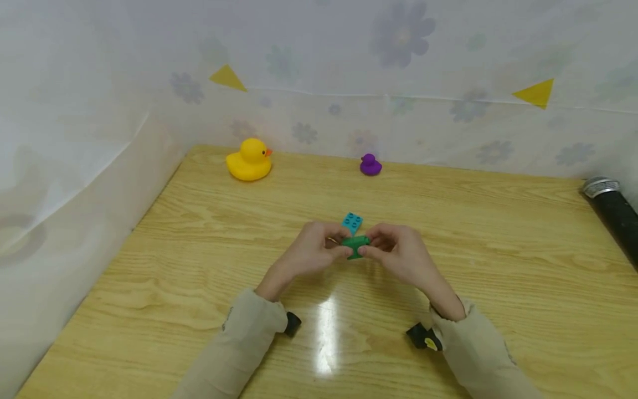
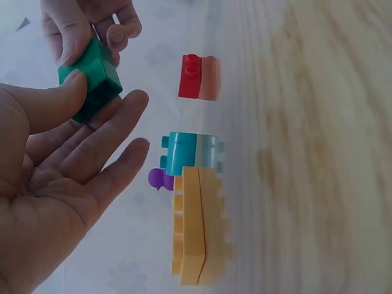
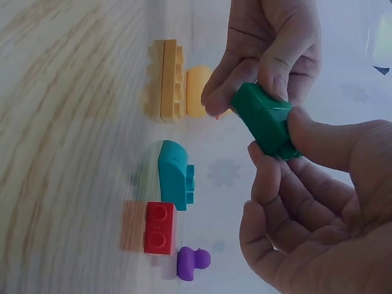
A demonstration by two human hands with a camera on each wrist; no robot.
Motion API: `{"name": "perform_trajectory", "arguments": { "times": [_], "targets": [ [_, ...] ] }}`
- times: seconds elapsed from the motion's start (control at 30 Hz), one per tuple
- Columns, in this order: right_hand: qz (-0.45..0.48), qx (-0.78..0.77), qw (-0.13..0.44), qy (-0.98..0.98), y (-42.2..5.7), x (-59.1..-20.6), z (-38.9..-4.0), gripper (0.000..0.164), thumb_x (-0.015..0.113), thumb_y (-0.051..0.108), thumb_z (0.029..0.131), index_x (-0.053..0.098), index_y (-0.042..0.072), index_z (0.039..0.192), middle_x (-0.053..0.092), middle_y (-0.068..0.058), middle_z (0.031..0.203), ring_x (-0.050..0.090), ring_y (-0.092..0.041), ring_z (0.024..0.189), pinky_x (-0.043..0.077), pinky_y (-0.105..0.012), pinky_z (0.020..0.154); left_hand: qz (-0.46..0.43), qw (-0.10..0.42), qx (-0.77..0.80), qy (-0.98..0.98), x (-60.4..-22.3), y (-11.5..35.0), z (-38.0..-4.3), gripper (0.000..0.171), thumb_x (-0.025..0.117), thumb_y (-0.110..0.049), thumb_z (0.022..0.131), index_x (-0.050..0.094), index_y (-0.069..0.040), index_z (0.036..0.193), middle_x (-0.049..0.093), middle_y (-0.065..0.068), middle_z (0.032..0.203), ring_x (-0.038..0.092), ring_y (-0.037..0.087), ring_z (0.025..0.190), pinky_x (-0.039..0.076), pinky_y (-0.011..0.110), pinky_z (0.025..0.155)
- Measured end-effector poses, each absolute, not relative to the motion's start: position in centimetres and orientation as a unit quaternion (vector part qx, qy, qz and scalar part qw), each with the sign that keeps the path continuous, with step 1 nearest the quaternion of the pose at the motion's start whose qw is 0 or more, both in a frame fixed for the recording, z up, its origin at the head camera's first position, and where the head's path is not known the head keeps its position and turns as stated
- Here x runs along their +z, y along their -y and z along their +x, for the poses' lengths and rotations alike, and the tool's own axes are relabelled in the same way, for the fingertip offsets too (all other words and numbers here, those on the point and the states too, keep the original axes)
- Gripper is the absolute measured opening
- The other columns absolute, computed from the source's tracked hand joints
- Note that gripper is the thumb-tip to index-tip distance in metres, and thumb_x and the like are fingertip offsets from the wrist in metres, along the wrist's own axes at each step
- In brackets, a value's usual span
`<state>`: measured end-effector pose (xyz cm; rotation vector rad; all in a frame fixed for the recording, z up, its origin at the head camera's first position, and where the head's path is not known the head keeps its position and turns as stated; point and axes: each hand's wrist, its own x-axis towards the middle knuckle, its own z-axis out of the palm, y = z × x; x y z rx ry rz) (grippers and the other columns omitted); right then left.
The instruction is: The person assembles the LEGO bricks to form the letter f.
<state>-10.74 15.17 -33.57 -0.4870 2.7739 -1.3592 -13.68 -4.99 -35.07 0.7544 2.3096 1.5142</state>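
Observation:
A green building block [image 1: 355, 247] is held above the table between both hands. My left hand [image 1: 315, 248] pinches its left end with the thumb and fingers. At the other end, my right hand [image 1: 402, 252] grips it the same way, thumb on the near face. Just beyond the hands lies a teal block [image 1: 352, 221] with studs and, in the right wrist view, a rounded end. Both wrist views also show a small red block [image 3: 160, 228] and a long yellow-orange block [image 2: 192, 226] standing on the table; the hands mostly hide these in the head view.
A yellow rubber duck [image 1: 249, 160] sits at the back left of the wooden table [image 1: 174, 266]. Farther right along the back edge is a small purple duck [image 1: 370, 165]. A black microphone [image 1: 613, 216] lies at the right edge. Patterned white cloth [image 1: 319, 66] hangs behind.

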Motion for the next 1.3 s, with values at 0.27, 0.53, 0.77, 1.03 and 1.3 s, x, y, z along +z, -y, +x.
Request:
{"name": "perform_trajectory", "arguments": {
  "times": [0.27,0.53,0.77,1.03,1.3],
  "targets": [
    [-0.178,-0.433,-0.017,-0.883,-14.5,-34.2,-11.0,0.015,0.073,0.006,0.085,0.069,-0.002,0.097,0.069,-0.008,0.081,0.062,-0.015,0.064,0.048,-0.025,0.056,0.257,0.141,0.499,-0.816,-35.4,5.7,-14.1,0.011,0.066,-0.010,0.091,0.068,-0.005,0.101,0.068,0.003,0.092,0.062,0.012,0.084,0.053,0.025,0.077],
    [-0.201,-0.450,0.000,-0.870,-14.9,-34.7,-10.9,0.019,0.070,0.009,0.088,0.070,0.000,0.104,0.071,-0.008,0.088,0.065,-0.023,0.068,0.051,-0.025,0.057,0.303,0.156,0.473,-0.813,-35.2,6.5,-14.4,0.017,0.067,-0.013,0.091,0.065,-0.007,0.107,0.067,0.000,0.098,0.061,0.011,0.091,0.052,0.025,0.078],
    [-0.207,-0.439,0.008,-0.874,-14.9,-34.6,-11.0,0.019,0.071,0.011,0.087,0.071,0.002,0.104,0.071,-0.005,0.087,0.063,-0.016,0.068,0.052,-0.027,0.060,0.314,0.171,0.437,-0.826,-35.1,6.2,-14.1,0.019,0.066,-0.013,0.091,0.065,-0.006,0.109,0.067,-0.001,0.095,0.060,0.009,0.085,0.051,0.023,0.075],
    [-0.207,-0.429,0.020,-0.879,-14.9,-34.5,-11.1,0.023,0.071,0.008,0.087,0.068,0.001,0.108,0.070,-0.008,0.091,0.064,-0.018,0.074,0.053,-0.029,0.065,0.287,0.155,0.456,-0.828,-35.1,6.3,-14.2,0.016,0.069,-0.013,0.089,0.066,-0.009,0.105,0.066,-0.002,0.091,0.061,0.011,0.084,0.052,0.024,0.074],
    [-0.205,-0.429,0.031,-0.879,-14.9,-34.8,-11.2,0.020,0.071,0.005,0.086,0.067,0.001,0.104,0.069,-0.007,0.091,0.064,-0.020,0.078,0.054,-0.033,0.069,0.294,0.176,0.441,-0.830,-35.0,6.2,-14.3,0.026,0.065,-0.010,0.091,0.061,-0.008,0.116,0.066,0.002,0.098,0.061,0.012,0.089,0.051,0.026,0.079]
  ]
}}
